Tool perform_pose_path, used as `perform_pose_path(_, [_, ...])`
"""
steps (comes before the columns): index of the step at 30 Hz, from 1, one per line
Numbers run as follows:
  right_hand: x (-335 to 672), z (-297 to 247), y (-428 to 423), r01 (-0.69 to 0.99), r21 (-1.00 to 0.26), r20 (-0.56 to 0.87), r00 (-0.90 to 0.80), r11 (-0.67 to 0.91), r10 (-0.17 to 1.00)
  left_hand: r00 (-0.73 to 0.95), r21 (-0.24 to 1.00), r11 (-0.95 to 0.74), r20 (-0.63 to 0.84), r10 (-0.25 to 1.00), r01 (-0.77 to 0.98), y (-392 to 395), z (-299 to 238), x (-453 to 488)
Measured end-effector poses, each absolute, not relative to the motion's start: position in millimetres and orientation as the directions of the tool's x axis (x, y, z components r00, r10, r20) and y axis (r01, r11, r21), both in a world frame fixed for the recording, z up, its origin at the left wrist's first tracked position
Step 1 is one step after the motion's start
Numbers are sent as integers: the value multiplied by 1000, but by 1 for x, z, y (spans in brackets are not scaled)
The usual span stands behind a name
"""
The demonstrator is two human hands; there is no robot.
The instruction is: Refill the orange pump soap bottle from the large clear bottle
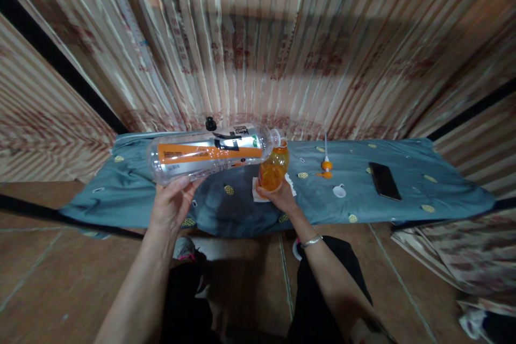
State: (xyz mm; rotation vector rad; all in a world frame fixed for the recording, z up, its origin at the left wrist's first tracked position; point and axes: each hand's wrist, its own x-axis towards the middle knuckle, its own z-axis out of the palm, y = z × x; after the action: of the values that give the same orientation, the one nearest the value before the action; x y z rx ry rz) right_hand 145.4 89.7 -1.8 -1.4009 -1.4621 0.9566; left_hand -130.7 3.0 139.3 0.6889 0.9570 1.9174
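My left hand (171,201) grips the base end of a large clear plastic bottle (209,153) with an orange, black and white label. The bottle lies almost level, its open mouth at the top of a small orange transparent bottle (274,167). My right hand (280,196) wraps round the lower part of that small orange bottle and holds it upright over a white paper napkin (255,189). Both are above a low surface covered with a blue-grey cloth (403,193). A black cap (210,124) stands behind the big bottle.
On the cloth to the right lie an orange nozzle with a white tube (326,164), a small white cap (339,191) and a black phone (384,180). A striped curtain hangs behind. Brown tiled floor and my dark-trousered legs are below.
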Motion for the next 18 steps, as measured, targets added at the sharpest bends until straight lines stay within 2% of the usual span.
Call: perform_pose_path(18, [144,2,89,337,-941,51,39,35,998,-473,821,-344,104,875,-455,3,139,-131])
